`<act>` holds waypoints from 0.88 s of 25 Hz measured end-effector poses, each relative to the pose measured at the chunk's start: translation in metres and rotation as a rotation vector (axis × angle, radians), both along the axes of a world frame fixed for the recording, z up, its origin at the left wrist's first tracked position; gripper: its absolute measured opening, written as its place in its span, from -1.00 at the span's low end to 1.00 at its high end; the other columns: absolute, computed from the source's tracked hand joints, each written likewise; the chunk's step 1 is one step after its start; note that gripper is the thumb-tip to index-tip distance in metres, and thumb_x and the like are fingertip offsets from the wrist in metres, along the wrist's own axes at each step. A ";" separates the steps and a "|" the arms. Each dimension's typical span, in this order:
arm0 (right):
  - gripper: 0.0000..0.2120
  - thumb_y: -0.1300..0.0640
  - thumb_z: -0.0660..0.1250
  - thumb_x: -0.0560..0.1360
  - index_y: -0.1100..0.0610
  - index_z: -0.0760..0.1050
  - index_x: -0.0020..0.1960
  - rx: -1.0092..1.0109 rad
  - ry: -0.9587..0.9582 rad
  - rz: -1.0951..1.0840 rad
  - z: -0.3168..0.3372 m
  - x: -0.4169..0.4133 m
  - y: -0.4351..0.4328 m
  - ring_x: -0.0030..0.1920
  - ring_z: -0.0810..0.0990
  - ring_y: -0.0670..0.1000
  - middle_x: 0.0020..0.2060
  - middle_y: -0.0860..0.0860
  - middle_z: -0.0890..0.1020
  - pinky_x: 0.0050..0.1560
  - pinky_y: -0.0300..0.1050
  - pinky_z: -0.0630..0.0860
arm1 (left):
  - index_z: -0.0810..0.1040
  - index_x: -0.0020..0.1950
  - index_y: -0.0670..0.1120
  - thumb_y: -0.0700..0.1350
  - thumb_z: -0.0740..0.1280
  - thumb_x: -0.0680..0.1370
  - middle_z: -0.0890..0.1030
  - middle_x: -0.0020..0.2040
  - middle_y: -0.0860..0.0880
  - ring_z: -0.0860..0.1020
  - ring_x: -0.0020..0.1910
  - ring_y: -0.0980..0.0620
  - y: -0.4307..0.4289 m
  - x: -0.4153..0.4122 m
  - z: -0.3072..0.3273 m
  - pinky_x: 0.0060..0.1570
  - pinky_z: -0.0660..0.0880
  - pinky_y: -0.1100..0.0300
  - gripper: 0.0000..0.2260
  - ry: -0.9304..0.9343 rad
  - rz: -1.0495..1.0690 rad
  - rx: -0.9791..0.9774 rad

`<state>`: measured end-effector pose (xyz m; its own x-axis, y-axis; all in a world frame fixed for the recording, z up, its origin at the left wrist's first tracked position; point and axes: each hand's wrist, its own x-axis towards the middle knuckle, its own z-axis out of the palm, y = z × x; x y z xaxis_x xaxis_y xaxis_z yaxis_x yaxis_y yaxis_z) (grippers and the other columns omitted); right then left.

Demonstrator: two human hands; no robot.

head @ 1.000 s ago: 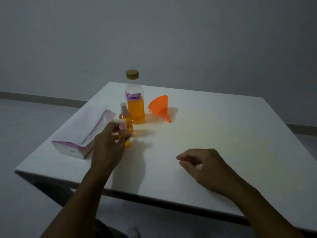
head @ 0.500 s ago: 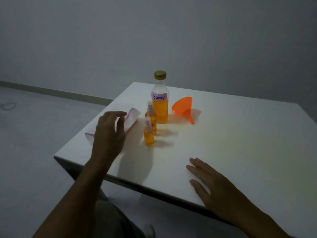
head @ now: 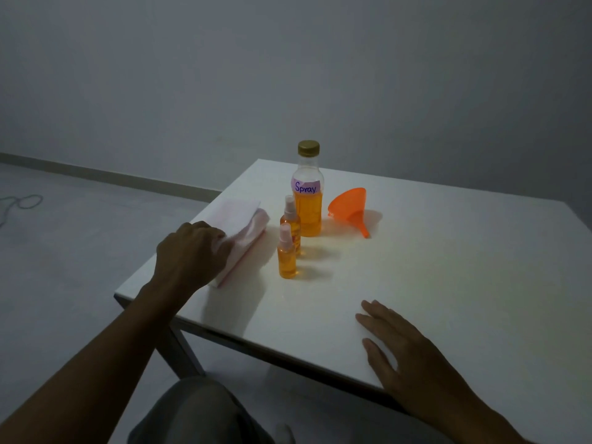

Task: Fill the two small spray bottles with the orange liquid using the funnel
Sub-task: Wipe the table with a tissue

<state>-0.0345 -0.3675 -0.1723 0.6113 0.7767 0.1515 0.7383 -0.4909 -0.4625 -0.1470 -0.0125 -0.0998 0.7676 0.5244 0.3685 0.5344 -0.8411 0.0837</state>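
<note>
Two small spray bottles stand capped on the white table (head: 448,267), both holding orange liquid: the near one (head: 287,255) and the far one (head: 291,221) just behind it. A taller bottle (head: 308,200) with a gold cap and a "Spray" label stands behind them, part full of orange liquid. An orange funnel (head: 350,209) lies on its side to its right. My left hand (head: 192,251) rests curled on a white tissue pack (head: 238,233), fingers pinching a tissue. My right hand (head: 407,357) lies flat and open on the table's near edge.
The tissue pack sits at the table's left edge, close to the spray bottles. A grey wall stands behind the table and bare floor lies to the left, with a cable loop (head: 22,201) on it. My knee (head: 198,411) shows below the table.
My left hand let go of the near spray bottle and moved left onto the tissue pack. My right hand uncurled and now lies flat. The view swung left.
</note>
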 end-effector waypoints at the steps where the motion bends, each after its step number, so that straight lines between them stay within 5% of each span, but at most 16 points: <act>1: -0.39 -0.29 -0.06 0.50 -0.19 0.30 0.49 0.003 -0.005 0.000 0.000 0.000 0.000 0.51 0.07 -0.36 0.49 -0.36 0.18 0.44 -0.48 -0.02 | 0.63 -0.21 0.01 0.27 0.12 0.51 0.64 -0.17 0.03 0.60 -0.20 -0.07 0.001 0.000 0.000 -0.23 0.58 0.06 -0.57 -0.017 0.008 -0.002; 7: -0.42 -0.26 -0.03 0.51 -0.17 0.32 0.49 0.012 -0.022 0.010 -0.001 0.001 0.000 0.47 -0.01 -0.48 0.49 -0.36 0.18 0.42 -0.55 -0.07 | 0.57 -0.22 -0.05 0.09 0.09 0.61 0.62 -0.22 -0.03 0.54 -0.32 -0.02 0.006 -0.001 0.000 -0.34 0.49 0.16 -0.62 -0.044 0.031 0.037; 12: -0.57 -0.08 0.21 0.60 -0.11 0.40 0.46 0.031 0.035 0.032 0.003 0.002 -0.001 0.51 0.17 -0.28 0.48 -0.30 0.26 0.53 -0.29 0.14 | 0.58 0.06 -0.12 -0.06 0.22 0.60 0.65 -0.12 -0.12 0.58 -0.29 -0.05 -0.020 -0.018 0.041 -0.29 0.58 0.07 -0.80 -0.129 -0.150 -0.030; 16: -0.67 0.06 0.45 0.51 -0.13 0.59 0.25 0.269 0.171 -0.055 0.034 0.005 -0.002 0.26 0.47 -0.36 0.28 -0.27 0.55 0.30 -0.45 0.38 | 0.51 0.24 0.10 -0.08 0.23 0.60 0.49 0.08 0.15 0.47 -0.08 0.25 -0.076 -0.021 0.078 -0.23 0.40 0.44 -0.77 0.196 -0.461 -0.273; 19: -0.46 -0.05 0.52 0.43 -0.28 0.45 0.35 0.308 0.304 0.001 0.062 0.010 -0.015 0.31 0.41 -0.38 0.33 -0.40 0.46 0.26 -0.48 0.36 | 0.49 0.21 0.25 -0.08 0.19 0.62 0.43 0.13 0.32 0.41 0.03 0.40 -0.121 -0.005 0.083 -0.08 0.38 0.57 -0.73 0.416 -0.709 -0.452; 22: -0.43 -0.16 0.56 0.35 -0.35 0.47 0.31 0.137 0.433 0.077 0.075 0.018 -0.036 0.35 0.33 -0.41 0.39 -0.46 0.36 0.30 -0.41 0.30 | 0.51 0.19 0.27 -0.11 0.17 0.64 0.49 0.17 0.35 0.44 0.18 0.34 -0.158 0.023 0.070 0.12 0.39 0.48 -0.71 0.544 -0.906 -0.643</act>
